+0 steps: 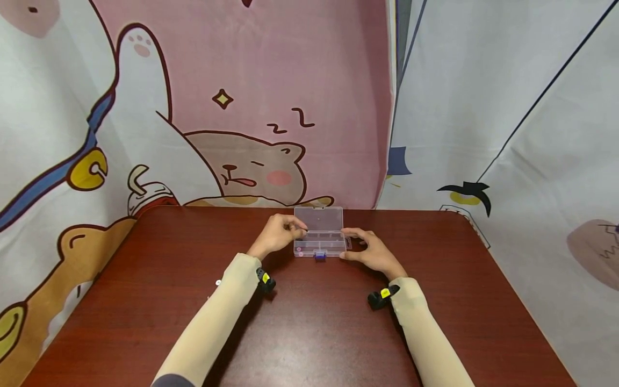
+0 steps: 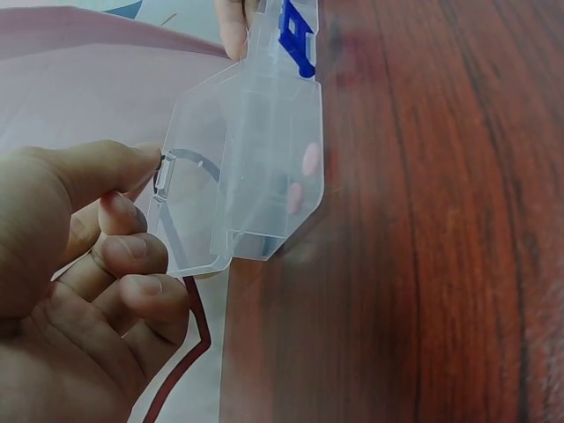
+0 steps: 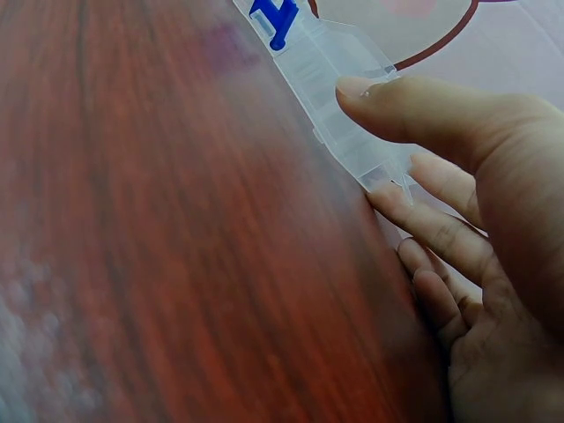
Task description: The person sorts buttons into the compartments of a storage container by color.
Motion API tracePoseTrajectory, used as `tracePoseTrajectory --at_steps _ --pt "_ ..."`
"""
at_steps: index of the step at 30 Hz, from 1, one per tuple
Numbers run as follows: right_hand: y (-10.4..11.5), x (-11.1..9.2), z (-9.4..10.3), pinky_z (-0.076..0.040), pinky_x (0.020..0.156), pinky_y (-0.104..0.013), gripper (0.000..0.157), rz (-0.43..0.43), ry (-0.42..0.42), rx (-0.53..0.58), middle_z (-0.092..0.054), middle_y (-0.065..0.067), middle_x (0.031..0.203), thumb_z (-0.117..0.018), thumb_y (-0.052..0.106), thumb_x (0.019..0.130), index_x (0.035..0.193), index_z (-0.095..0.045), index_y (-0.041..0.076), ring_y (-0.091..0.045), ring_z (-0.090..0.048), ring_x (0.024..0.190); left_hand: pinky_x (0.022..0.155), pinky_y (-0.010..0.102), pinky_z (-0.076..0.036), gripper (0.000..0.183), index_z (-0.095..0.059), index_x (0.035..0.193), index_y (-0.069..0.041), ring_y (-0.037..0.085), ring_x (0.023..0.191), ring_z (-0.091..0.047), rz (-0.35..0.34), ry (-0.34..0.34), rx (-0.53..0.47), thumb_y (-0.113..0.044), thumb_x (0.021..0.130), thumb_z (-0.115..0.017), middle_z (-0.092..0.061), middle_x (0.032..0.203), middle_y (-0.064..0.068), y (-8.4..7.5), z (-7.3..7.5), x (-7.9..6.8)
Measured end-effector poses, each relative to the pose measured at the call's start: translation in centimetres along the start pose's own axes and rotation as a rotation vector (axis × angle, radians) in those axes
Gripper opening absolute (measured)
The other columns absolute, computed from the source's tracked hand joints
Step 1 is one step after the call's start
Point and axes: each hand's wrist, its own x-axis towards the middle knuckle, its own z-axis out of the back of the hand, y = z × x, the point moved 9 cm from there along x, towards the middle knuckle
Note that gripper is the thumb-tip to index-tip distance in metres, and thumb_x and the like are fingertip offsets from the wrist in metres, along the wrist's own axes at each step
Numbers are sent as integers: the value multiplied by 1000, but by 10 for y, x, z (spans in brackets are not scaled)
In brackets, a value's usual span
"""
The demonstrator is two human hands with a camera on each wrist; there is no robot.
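A clear plastic compartment box [image 1: 320, 244] stands near the table's far edge with its lid [image 1: 319, 219] raised at the back. It has a blue latch [image 1: 320, 257] in front. Small pink pieces [image 2: 304, 176] lie in its left end. My left hand [image 1: 280, 234] is over the box's left side, thumb and forefinger pinching a small dark piece [image 2: 159, 176]; its exact kind I cannot tell. At the opposite end, my right hand [image 1: 371, 251] holds the box, thumb [image 3: 388, 101] at the front and fingers at the side and back.
The brown wooden table [image 1: 319, 333] extends toward me. A small white round piece [image 1: 218, 282] lies beside the left forearm. Black cameras with yellow marks sit on both wrists. A printed cloth [image 1: 290, 80] hangs right behind the table's far edge.
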Motion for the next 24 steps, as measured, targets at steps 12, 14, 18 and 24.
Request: tracePoseTrajectory --at_steps 12,14,18,24 --pt "1 0 1 -37 110 -47 65 -4 -2 -4 -60 1 140 -87 42 80 138 -59 37 -24 -46 131 56 24 -37 8 -81 96 -13 12 63 -50 -12 0 6 -19 93 -75 -59 69 0 0 1 -1" --pt "0 -1 0 -37 110 -47 65 -6 -2 -2 -60 1 140 -87 42 80 138 -60 38 -24 -46 131 56 24 -37 8 -81 96 -14 12 63 -50 -17 -1 8 -19 93 -76 -59 69 0 0 2 -1" --pt "-1 -1 0 -38 110 -47 65 -11 -2 -1 -59 0 140 -88 43 79 138 -60 39 -24 -46 130 56 25 -36 8 -80 98 -13 12 63 -49 -25 -4 15 -18 93 -76 -60 70 2 -1 6 -3" --pt "-1 0 0 -38 110 -48 64 -11 -3 -3 -59 2 140 -88 43 79 137 -60 39 -24 -46 131 56 25 -36 17 -79 105 -9 14 63 -48 -27 9 40 -20 93 -76 -61 72 3 -4 16 -7"
